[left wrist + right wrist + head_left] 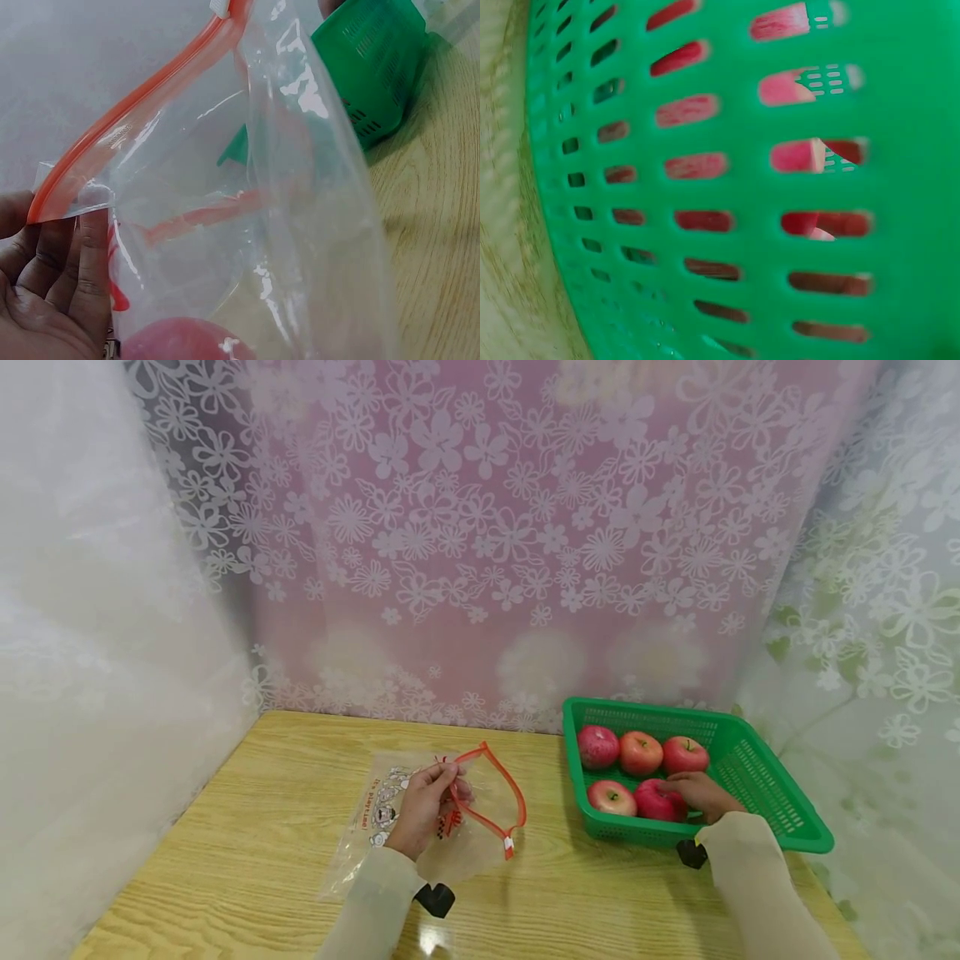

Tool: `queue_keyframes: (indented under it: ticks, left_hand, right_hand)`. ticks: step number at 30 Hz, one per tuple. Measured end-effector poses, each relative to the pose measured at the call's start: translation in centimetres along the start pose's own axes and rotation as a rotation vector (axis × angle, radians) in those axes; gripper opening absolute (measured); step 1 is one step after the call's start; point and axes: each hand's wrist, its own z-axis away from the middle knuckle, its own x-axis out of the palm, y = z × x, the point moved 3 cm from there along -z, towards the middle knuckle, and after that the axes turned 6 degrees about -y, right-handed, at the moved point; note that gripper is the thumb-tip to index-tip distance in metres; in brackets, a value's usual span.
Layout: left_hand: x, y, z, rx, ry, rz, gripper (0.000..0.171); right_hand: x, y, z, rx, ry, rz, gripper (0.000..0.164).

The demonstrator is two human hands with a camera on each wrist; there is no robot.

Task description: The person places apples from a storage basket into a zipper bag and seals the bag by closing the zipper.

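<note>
My left hand (426, 803) pinches the orange zip edge of a clear plastic bag (480, 843) printed with cartoon figures. The bag's mouth gapes toward the right, with a white slider (508, 842) at its near corner. In the left wrist view, a round pinkish-red shape (187, 341) shows through the plastic below the fingers (91, 266). Inside a green basket (780, 785), my right hand (703, 793) grips the red apple (660, 800) in the near row from its right side. The basket wall (742, 187) hides most of that hand in the right wrist view.
Several other apples sit in the basket, including a pale red one (612, 797) beside the gripped apple and one in the back-left corner (597, 747). The wooden table (247, 827) meets a flowered curtain (450, 568) behind and more sheeting on both sides.
</note>
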Motion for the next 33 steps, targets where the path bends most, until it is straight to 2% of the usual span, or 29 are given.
queue_keyframes:
  ticks: [11,18,24,33]
  left_hand:
    - [-0.17,-0.12,0.04,0.006,-0.017,-0.022,0.024]
    - [-0.14,-0.17,0.05,-0.006,-0.004,-0.032,0.028]
    - [-0.15,-0.2,-0.03,-0.009,0.001,-0.033,0.025]
    - [-0.22,-0.24,-0.11,-0.013,-0.006,-0.038,0.032]
  right_hand:
    - [0.0,0.31,-0.26,-0.018,-0.019,0.038,0.055]
    - [-0.12,0.54,-0.52,-0.031,-0.032,0.06,0.058]
    - [-0.11,0.64,-0.52,-0.022,-0.044,0.041,0.06]
    - [-0.04,0.35,-0.27,-0.015,-0.067,0.033,0.062]
